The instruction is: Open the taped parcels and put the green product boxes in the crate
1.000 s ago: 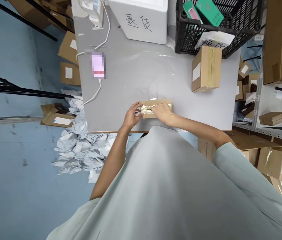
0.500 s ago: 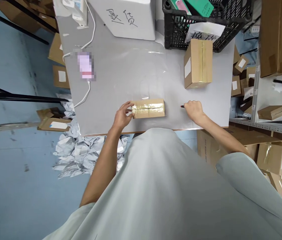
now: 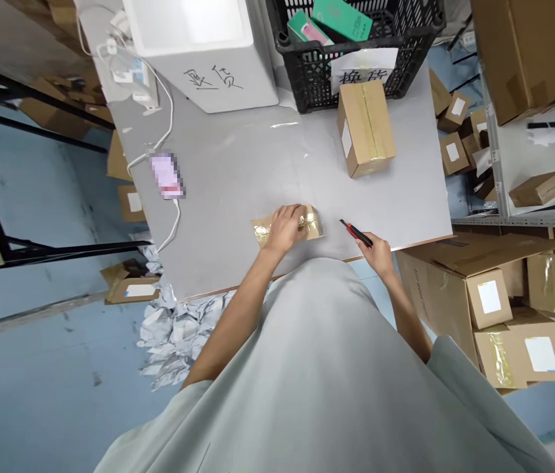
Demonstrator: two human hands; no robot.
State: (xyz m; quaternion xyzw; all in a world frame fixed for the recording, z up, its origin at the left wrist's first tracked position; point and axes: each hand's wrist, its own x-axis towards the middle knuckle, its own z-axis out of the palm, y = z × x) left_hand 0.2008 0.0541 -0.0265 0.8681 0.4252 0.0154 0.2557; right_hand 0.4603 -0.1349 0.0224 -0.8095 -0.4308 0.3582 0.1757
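A small cardboard box (image 3: 312,223) with shiny tape along its top lies near the front edge of the grey table. My left hand (image 3: 284,227) grips it from above, fingers curled over its far side; the hand hides the middle of the box. To the right, my right hand (image 3: 379,254) is closed around a red and black utility knife (image 3: 358,235). The knife's tip points up and left, apart from the box. A larger taped carton (image 3: 366,130) with a white label stands farther back on the right.
At the back are a white bin (image 3: 218,79) with handwriting and a black crate (image 3: 314,85) holding green boxes. A phone (image 3: 167,176) on a white cable lies left. Crumpled paper (image 3: 178,335) and cartons (image 3: 523,348) flank the table's front.
My left hand has shifted from the box's left end to over its middle. My right hand has come nearer my body, and the knife now shows in full. The view has shifted and turned.
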